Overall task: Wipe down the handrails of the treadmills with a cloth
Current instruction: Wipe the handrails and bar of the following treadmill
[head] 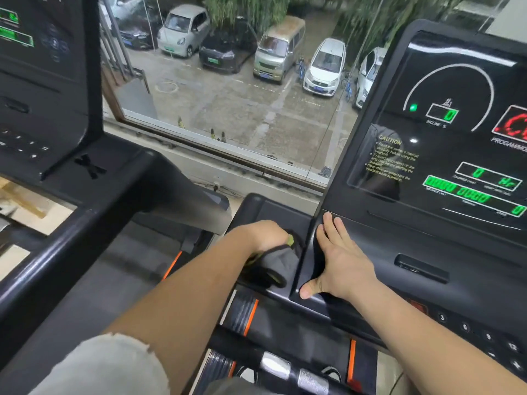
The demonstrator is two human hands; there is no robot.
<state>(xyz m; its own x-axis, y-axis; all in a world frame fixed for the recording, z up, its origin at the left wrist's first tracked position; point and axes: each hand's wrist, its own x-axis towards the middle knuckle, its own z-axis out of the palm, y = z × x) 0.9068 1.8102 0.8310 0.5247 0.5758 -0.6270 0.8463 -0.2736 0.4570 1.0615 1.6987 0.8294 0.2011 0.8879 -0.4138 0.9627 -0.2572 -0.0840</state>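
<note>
My left hand [263, 235] grips a dark grey cloth [278, 262] with a green edge and presses it onto the black left side rail [265, 208] of the right treadmill, beside its console. My right hand [339, 259] lies flat with straight fingers on the lower left corner of the console panel [427, 252], thumb spread out towards me. Below the hands runs the front handlebar [285, 363] with silver pulse sensors and orange bands.
The right treadmill's lit display [456, 132] rises at the right. A second treadmill's console [42, 81] and black handrail [71, 238] fill the left side. Between them a window [228, 95] looks down on parked cars. A keypad [484, 337] sits at lower right.
</note>
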